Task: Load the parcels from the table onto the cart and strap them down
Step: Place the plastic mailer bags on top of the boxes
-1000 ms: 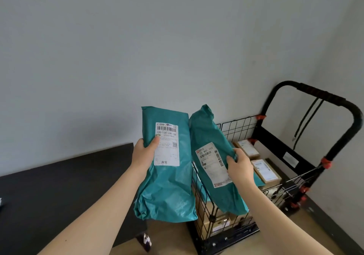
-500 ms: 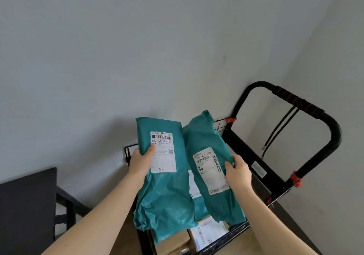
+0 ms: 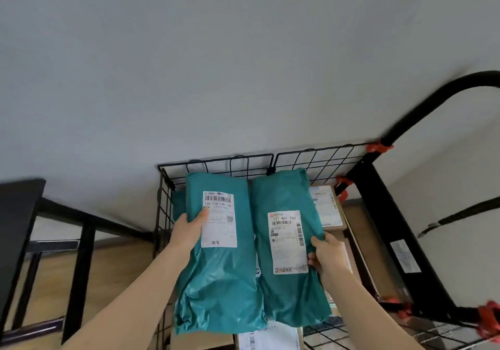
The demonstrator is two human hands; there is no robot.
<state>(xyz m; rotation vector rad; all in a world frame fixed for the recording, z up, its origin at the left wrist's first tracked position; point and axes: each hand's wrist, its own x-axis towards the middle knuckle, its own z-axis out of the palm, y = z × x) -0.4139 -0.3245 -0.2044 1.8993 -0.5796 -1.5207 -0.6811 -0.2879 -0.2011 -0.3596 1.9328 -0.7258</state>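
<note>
Teal plastic in both fists: grips left parcel (image 3: 219,274) with left hand (image 3: 189,230) and right parcel (image 3: 292,295) with right hand (image 3: 328,252), side by side above boxes (image 3: 328,209) in the wire cart (image 3: 311,160), and risks them sliding off that uneven stack if released carelessly.

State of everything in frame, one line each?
left hand: grips left teal parcel, thumb on label
right hand: grips right teal parcel by its edge
left teal parcel: held over cart, label up
right teal parcel: held over cart, label up
cart: boxes inside, unstrapped
strap: loose, off the load
</note>
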